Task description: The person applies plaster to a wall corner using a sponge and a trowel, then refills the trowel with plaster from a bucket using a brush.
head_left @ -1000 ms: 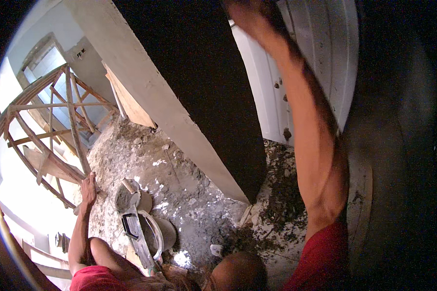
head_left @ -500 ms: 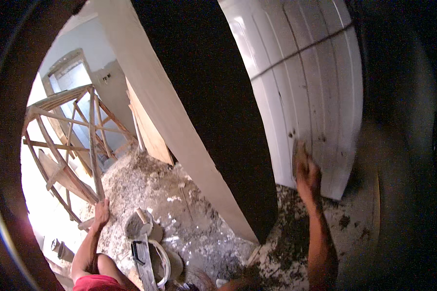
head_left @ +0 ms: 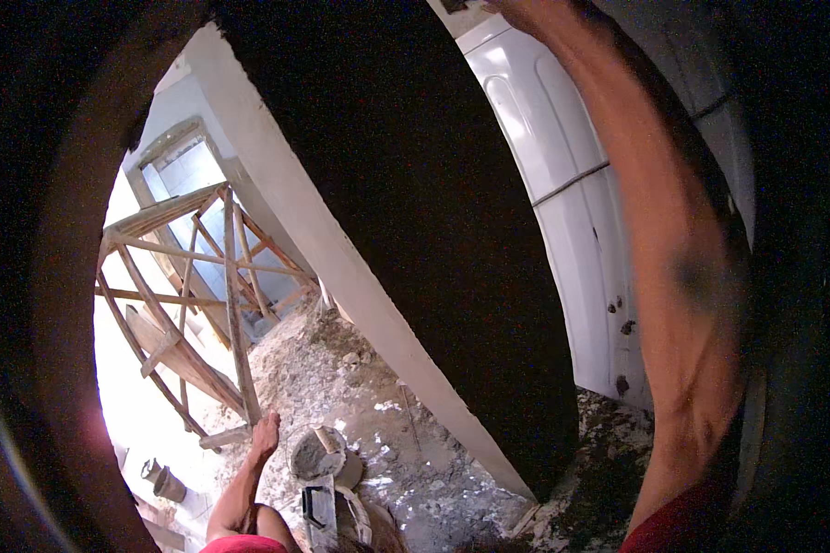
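Note:
My right arm (head_left: 673, 276) reaches up along the right side, in front of a white ribbed metal panel (head_left: 576, 249). Its hand (head_left: 516, 11) is at the top edge beside the panel's upper end, mostly cut off, so any held thing is hidden. My left hand (head_left: 265, 433) is low at the left, near the foot of a rough wooden trestle (head_left: 235, 304). Its fingers are too small to read, and no held thing shows. Below it stands a bucket (head_left: 349, 468) of grey mix, with a black-handled flat tool (head_left: 319, 514) close by.
A pale wall edge (head_left: 341, 267) with a black, unlit face (head_left: 415, 230) slants between trestle and panel. Rubble and splashed mortar (head_left: 387, 405) cover the floor. A small pot (head_left: 166, 482) stands at lower left; a framed opening (head_left: 189, 166) is at the back.
My right hand has risen from low on the white panel to the top edge of the view. The view has shifted, so trestle, bucket and panel appear farther right. My left hand remains near the trestle foot.

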The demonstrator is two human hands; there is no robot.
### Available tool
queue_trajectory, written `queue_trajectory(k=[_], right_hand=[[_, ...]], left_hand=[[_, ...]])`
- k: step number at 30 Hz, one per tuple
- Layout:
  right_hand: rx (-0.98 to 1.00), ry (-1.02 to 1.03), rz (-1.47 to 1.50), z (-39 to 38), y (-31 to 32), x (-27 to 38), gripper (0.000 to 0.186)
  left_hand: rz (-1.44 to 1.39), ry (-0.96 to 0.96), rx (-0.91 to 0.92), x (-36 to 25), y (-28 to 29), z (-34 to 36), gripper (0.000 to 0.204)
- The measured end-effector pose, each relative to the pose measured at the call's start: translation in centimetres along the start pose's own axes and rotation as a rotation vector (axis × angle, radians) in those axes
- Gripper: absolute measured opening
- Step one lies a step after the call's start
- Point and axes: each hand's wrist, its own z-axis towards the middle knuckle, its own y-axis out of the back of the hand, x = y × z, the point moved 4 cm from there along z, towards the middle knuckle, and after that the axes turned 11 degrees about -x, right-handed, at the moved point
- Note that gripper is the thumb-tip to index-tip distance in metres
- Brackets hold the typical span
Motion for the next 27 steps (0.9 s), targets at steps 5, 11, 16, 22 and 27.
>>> queue_trajectory(k=[5,11,16,22,27], right_hand=[[-0.489,0.563,-0.243,-1.7,-1.3,-2.7,0.027],[-0.181,-0.326,-0.253,-22.2,-0.4,-7.3,0.053],[-0.283,-0.133,-0.29,-24.1,3.8,-11.8,0.061],[-0.357,0.31,-0.281,-8.4,0.9,-3.9,0.033],[-0.149,0.307,-0.231,-16.6,0.3,-12.1,0.053]], left_hand=[[-0.134,-0.056,-0.065,-3.2,-2.6,1.0,0.061],[0.002,-0.246,-0.059,3.1,1.0,1.5,0.062],[0.217,-0.361,-0.048,-2.4,0.4,-0.9,0.05],[-0.002,-0.376,-0.053,-1.2,-2.4,0.7,0.057],[-0.119,-0.102,0.124,-0.5,-1.8,1.5,0.065]])
